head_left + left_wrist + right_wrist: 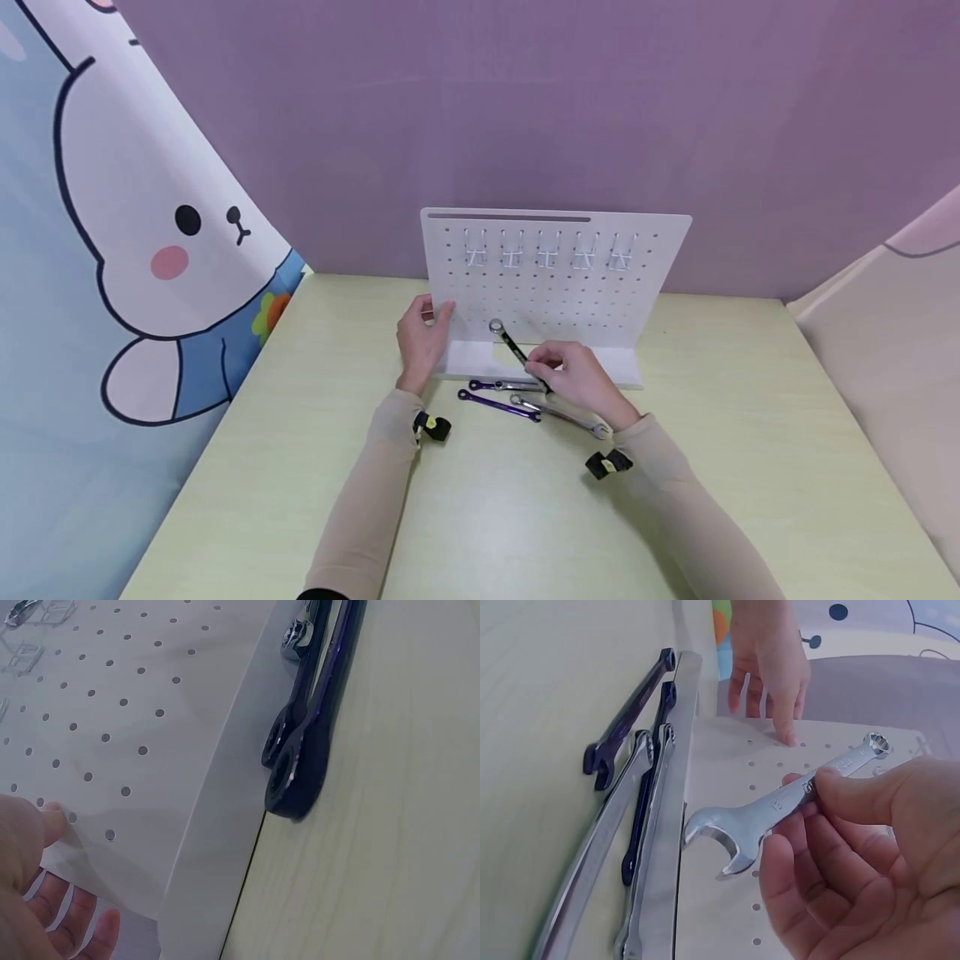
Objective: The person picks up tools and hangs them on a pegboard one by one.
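Note:
My right hand (573, 377) pinches a silver combination wrench (769, 814) by its shank, thumb against curled fingers. The ring end points up toward the board, the open jaw end down. My left hand (422, 337) holds the left edge of a white pegboard (480, 304), its thumb on the front face and its fingers behind. Below the board's base lie several more combination wrenches, among them a dark purple one (498, 406) and a silver one (562, 415). In the right wrist view they lie side by side along the base edge.
A row of wire hooks (547, 254) runs across the upper part of the pegboard. The board stands upright on a white base (465, 358) on a pale wooden table (487, 517). A purple backdrop (555, 108) rises behind, with a cartoon-print cloth (120, 250) at left.

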Tool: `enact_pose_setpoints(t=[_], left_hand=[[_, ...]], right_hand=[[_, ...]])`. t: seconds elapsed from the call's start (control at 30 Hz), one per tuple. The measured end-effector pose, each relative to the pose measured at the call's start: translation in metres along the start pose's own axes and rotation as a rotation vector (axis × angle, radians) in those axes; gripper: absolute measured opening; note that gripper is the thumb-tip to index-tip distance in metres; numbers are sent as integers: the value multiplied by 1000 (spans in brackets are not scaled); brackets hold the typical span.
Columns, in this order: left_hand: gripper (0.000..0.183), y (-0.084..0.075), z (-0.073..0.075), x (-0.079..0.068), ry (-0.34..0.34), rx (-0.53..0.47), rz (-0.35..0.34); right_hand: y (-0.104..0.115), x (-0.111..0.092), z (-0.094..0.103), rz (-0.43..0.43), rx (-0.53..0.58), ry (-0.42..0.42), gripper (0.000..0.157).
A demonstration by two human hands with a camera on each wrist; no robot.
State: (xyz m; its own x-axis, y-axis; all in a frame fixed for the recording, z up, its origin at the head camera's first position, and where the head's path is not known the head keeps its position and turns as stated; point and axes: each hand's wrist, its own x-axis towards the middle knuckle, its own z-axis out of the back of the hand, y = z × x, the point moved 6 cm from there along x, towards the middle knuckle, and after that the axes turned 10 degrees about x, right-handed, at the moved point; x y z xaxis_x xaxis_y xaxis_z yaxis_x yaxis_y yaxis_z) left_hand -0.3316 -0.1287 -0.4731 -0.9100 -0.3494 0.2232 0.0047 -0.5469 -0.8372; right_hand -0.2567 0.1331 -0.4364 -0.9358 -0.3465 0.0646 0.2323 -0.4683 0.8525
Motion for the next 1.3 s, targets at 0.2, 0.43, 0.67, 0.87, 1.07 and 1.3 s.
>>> enact_pose_setpoints(t=[0.2, 0.43, 0.67, 0.87, 1.07, 1.3], left_hand=[[38, 0, 0, 0, 0, -16, 4], [37, 1, -2, 0, 15, -17, 18], [36, 0, -1, 0, 11, -15, 16], [37, 0, -1, 1, 7, -19, -1], [37, 1, 0, 1, 1, -26, -14], [37, 2, -1, 1, 8, -28, -7]], right_hand=[[3, 4, 0, 9, 20, -61, 11], [7, 7, 2, 18, 88, -157, 12], [15, 10, 1, 50, 121, -181, 15], [20, 14, -2, 42, 156, -175, 26], [26, 17, -3, 58, 152, -177, 25], [28, 22, -2, 57, 159, -193, 23]])
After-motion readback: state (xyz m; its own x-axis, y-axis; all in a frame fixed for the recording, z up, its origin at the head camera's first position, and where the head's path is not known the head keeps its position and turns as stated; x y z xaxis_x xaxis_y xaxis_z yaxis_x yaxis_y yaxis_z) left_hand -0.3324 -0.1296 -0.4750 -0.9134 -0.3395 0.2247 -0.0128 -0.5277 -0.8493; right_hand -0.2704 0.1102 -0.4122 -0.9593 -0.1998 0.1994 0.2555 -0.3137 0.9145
